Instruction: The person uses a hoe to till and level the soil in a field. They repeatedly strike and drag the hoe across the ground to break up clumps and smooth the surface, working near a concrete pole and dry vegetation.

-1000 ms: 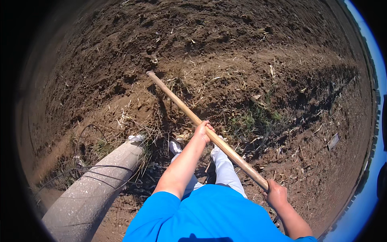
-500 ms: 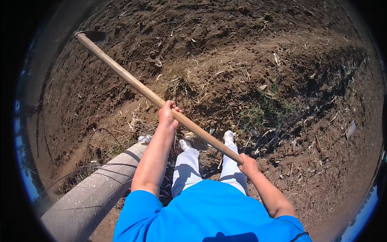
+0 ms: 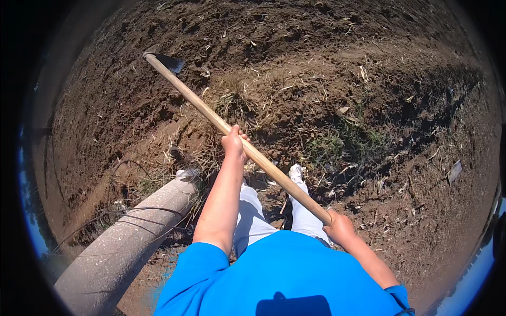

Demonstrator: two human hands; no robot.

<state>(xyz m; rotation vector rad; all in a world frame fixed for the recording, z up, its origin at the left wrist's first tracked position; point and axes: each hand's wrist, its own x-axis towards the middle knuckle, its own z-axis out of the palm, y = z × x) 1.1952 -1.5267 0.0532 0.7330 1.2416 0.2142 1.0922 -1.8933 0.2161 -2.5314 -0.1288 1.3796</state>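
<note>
A hoe with a long pale wooden handle (image 3: pixel 192 98) slants across in front of me, from the far left to my right side. Its dark metal blade (image 3: pixel 172 63) is at the far left end, close over the brown soil; whether it touches the ground I cannot tell. About midway along the handle, my left hand (image 3: pixel 234 143) is wrapped round the wood. My right hand (image 3: pixel 340 228) grips the near end of the handle beside my right thigh. The inner fingers of both hands are partly hidden.
A thick concrete pole (image 3: pixel 124 247) lies at the left, with dark wires (image 3: pixel 150 209) looping over it. Ahead runs a ridge of soil with dry straw and a tuft of green grass (image 3: pixel 345 139). A pale scrap (image 3: pixel 454 171) lies at the right.
The hoe's blade has swung to the right and a little nearer, with its flat face now showing more. Both hands have shifted right with the handle, keeping their grip.
</note>
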